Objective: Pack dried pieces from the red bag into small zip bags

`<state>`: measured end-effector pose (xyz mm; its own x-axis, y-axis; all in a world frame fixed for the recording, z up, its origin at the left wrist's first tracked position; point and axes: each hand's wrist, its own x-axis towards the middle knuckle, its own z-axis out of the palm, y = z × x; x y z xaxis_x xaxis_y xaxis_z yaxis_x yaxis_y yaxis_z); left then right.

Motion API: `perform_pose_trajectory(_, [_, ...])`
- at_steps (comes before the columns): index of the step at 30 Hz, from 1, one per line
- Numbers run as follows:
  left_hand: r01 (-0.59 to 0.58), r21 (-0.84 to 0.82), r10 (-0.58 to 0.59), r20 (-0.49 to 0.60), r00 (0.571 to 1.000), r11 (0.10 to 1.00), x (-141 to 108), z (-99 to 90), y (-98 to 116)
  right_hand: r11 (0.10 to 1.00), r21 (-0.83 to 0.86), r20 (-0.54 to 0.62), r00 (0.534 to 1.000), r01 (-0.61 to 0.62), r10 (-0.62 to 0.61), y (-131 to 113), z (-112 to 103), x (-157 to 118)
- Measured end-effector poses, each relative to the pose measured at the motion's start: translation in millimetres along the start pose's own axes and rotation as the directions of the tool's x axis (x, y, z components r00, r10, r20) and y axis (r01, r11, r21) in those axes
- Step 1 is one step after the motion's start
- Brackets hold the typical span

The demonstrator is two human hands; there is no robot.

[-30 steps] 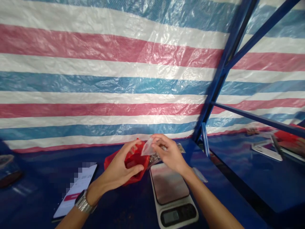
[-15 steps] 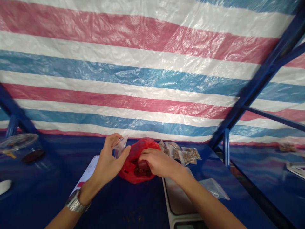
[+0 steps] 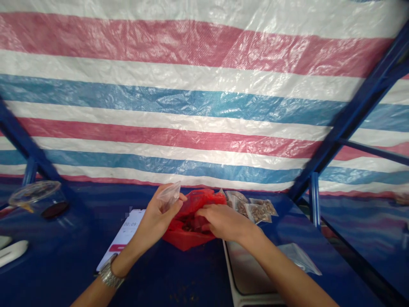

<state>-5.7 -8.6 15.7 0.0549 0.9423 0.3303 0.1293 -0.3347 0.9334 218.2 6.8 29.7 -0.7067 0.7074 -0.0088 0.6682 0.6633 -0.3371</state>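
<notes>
My left hand (image 3: 161,217) pinches a small clear plastic bag (image 3: 171,194) between thumb and fingers, its mouth facing up. Just right of it lies a red plastic bag (image 3: 185,239) on the blue table, open at the top with dark brown pieces (image 3: 191,225) inside. My right hand (image 3: 223,221) reaches over the red bag's right side, fingers closed on the red plastic; the fingertips are partly hidden. Several small filled clear bags (image 3: 258,212) of brown bits lie beyond my right hand.
A flat scale (image 3: 249,268) sits under my right forearm, with a clear bag (image 3: 298,258) beside it. A phone (image 3: 123,234) showing a timer lies by my left wrist. At far left are a clear round tub (image 3: 40,196) and a white object (image 3: 14,252). Blue frame bars (image 3: 345,123) flank a striped sheet.
My right hand has shifted from among the brown pieces to the red bag's plastic, and the bag's near side stands higher. The view has swung slightly left.
</notes>
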Motion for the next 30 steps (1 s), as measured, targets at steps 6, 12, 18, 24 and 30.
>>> perform_pose_trajectory(6, [0.019,0.022,-0.021,0.13,0.991,1.0,-3.1,2.8,-1.3,0.993,0.091,-0.35,0.936,0.08,-0.043,-19.2,-17.1,-1.3])
perform_pose_trajectory(12, [-0.028,0.023,0.026,0.07,0.997,0.999,-5.7,4.5,-1.6,0.964,0.263,-0.406,0.911,0.037,0.076,-22.6,-0.9,11.3])
perform_pose_trajectory(18, [0.067,0.012,-0.066,-0.093,0.993,0.998,-3.3,2.8,-7.8,0.957,0.288,-0.317,0.947,0.036,0.06,-23.8,-5.0,8.4])
perform_pose_trajectory(24, [-0.046,0.203,0.123,-0.388,0.914,0.978,-1.0,-10.3,11.1,0.986,0.125,-0.205,0.976,0.107,-0.08,-14.2,-7.1,0.1])
perform_pose_trajectory(30, [0.241,0.737,-0.107,-0.225,0.968,0.631,-17.4,-7.0,29.2,0.996,-0.078,-0.002,0.999,0.045,-0.046,0.0,7.2,1.8])
